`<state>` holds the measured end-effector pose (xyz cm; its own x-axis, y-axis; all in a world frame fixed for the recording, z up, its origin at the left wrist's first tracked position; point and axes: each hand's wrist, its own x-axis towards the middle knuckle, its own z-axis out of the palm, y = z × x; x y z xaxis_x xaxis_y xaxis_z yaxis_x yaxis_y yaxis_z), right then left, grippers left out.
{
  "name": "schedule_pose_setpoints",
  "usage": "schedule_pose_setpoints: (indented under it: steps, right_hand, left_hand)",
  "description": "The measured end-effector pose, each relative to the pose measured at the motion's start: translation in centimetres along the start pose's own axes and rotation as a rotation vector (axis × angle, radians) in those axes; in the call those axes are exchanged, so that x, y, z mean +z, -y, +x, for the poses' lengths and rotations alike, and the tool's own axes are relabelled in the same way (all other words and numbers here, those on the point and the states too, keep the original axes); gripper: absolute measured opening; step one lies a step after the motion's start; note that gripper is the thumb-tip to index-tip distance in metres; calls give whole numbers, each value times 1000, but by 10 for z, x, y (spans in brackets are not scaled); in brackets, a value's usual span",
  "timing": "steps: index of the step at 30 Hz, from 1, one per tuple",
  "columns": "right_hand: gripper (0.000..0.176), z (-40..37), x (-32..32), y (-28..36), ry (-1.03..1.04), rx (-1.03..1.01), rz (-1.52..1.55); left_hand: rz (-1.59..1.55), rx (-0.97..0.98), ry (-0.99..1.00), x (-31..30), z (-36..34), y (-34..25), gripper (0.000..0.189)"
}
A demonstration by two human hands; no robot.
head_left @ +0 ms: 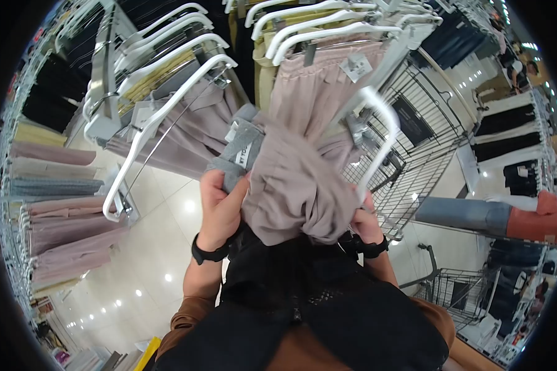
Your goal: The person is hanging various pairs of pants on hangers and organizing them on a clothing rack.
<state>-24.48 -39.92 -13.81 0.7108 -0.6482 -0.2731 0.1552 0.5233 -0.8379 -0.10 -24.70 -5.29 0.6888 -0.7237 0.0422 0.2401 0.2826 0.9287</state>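
A bunched, twisted mauve garment (291, 185) with a grey waistband and a white label hangs between my hands in front of my chest. My left hand (220, 204) is closed on the waistband (240, 148) at its left side. At the garment's right side, my right hand (367, 221) is closed by the lower end of a white hanger (388, 136), its fingers partly hidden. The hanger stands tilted and slightly blurred, with clips near its top. Another white hanger (161, 120) with mauve trousers (198, 123) is on the rack just beyond my left hand.
Ahead, pink trousers (315, 80) with a tag and yellow ones hang on a rail. A wire cart (421, 154) stands at the right, a second cart (461, 287) behind it. More folded and hung clothes (56, 185) line the left. A mannequin (476, 216) is at the right.
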Motion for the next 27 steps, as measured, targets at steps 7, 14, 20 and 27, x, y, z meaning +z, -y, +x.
schedule_pose_setpoints:
  steps: [7, 14, 20, 27]
  right_hand:
    - [27, 32, 90, 22, 335, -46, 14]
    - [30, 57, 153, 53, 491, -119, 94]
    - [17, 46, 199, 75, 288, -363, 44]
    - [36, 22, 216, 83, 528, -563, 235]
  left_hand:
    - [562, 317, 406, 5, -8, -125, 20]
    - [844, 246, 603, 2, -24, -188, 17]
    - [1632, 716, 130, -44, -56, -218, 20]
    - [1222, 97, 359, -124, -88, -213, 34]
